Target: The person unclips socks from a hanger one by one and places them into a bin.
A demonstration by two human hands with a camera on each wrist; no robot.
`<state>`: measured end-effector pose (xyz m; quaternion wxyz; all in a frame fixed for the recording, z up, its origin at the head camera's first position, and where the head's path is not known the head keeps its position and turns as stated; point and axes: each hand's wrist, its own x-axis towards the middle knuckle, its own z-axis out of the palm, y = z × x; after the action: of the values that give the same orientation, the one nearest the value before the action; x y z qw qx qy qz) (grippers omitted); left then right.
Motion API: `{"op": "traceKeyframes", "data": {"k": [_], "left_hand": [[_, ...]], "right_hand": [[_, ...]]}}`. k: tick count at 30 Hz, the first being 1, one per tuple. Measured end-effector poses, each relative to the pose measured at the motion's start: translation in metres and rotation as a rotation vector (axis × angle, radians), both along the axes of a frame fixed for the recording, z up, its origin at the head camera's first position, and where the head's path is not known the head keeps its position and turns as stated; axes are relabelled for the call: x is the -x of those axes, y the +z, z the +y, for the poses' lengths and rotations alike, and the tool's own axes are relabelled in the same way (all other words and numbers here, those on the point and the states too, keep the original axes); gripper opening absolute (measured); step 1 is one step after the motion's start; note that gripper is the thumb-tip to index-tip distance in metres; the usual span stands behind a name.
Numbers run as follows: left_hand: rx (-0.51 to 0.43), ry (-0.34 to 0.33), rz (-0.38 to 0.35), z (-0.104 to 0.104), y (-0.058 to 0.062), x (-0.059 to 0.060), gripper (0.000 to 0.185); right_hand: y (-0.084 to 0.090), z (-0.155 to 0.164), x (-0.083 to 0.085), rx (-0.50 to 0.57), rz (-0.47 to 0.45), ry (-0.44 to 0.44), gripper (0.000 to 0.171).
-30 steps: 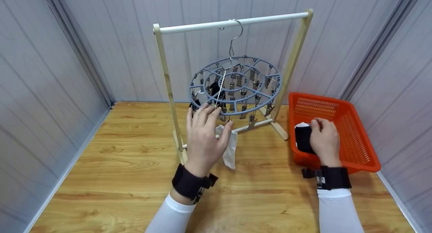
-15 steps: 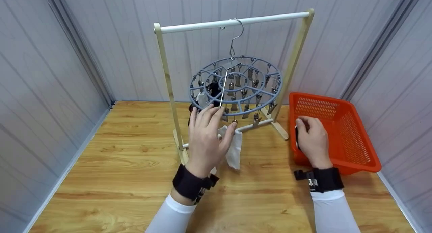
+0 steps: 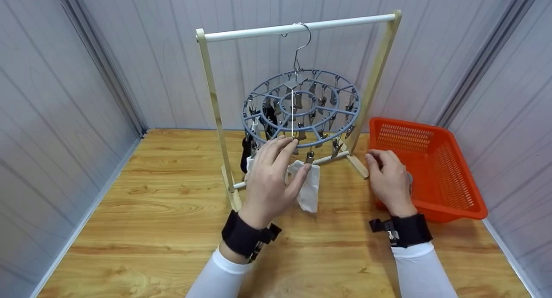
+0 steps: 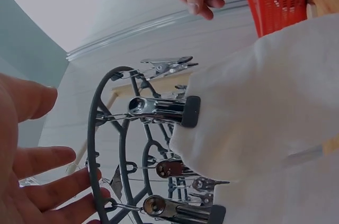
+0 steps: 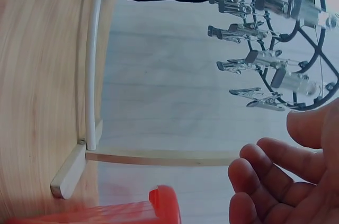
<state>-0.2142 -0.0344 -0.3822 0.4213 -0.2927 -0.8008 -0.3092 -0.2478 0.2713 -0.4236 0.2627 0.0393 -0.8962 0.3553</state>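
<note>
My left hand (image 3: 271,183) is at the near side of a round blue clip hanger (image 4: 91,134); its fingers reach past the rim, thumb held apart. A white sock (image 3: 309,190) hangs from the hanger's metal clips (image 4: 168,112) just beyond that thumb. Farther left a black sock (image 3: 246,153) hangs, partly behind the hand. Over the near left edge of an orange basket (image 3: 459,173) is my right hand (image 3: 389,181), fingers loosely bent. Nothing shows between its fingers (image 5: 246,176) in the right wrist view.
The hanger's hook (image 3: 307,39) sits over the white bar (image 3: 258,31) of a wooden rack with posts (image 3: 213,97) on both sides. Several bare clips dangle on the right of the hanger. Ribbed panel walls (image 3: 509,117) close in the wooden table (image 3: 164,229).
The hanger has turned, carrying the white sock and the front clips to the right; my left fingers have moved slightly right with it. My right hand has shifted left, toward the basket's left edge.
</note>
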Motion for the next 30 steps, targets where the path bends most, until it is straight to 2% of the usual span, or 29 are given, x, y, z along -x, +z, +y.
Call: {"op": "traceKeyframes", "data": {"k": [7, 11, 14, 19, 21, 24, 30], "left_hand": [[0.016, -0.074, 0.018, 0.0, 0.0, 0.0, 0.053], [0.014, -0.085, 0.046, -0.003, 0.002, 0.001, 0.053], [0.01, -0.038, 0.054, -0.008, 0.003, 0.004, 0.056], [0.036, 0.093, 0.006, -0.015, 0.002, 0.007, 0.062], [0.053, 0.125, -0.013, -0.017, 0.001, 0.007, 0.062], [0.072, 0.143, -0.021, -0.016, 0.0, 0.008, 0.061], [0.079, 0.128, -0.024, -0.016, 0.001, 0.007, 0.059]], "right_hand": [[-0.002, -0.005, 0.001, 0.002, -0.018, 0.11, 0.034], [-0.002, -0.009, 0.001, 0.018, -0.03, 0.137, 0.034], [-0.003, -0.012, 0.001, 0.036, -0.045, 0.152, 0.035], [-0.005, -0.019, 0.001, 0.072, -0.1, 0.213, 0.04], [-0.007, -0.023, 0.001, 0.085, -0.128, 0.252, 0.042], [-0.009, -0.029, 0.001, 0.097, -0.162, 0.32, 0.041], [-0.013, -0.039, 0.002, 0.078, -0.165, 0.427, 0.043]]}}
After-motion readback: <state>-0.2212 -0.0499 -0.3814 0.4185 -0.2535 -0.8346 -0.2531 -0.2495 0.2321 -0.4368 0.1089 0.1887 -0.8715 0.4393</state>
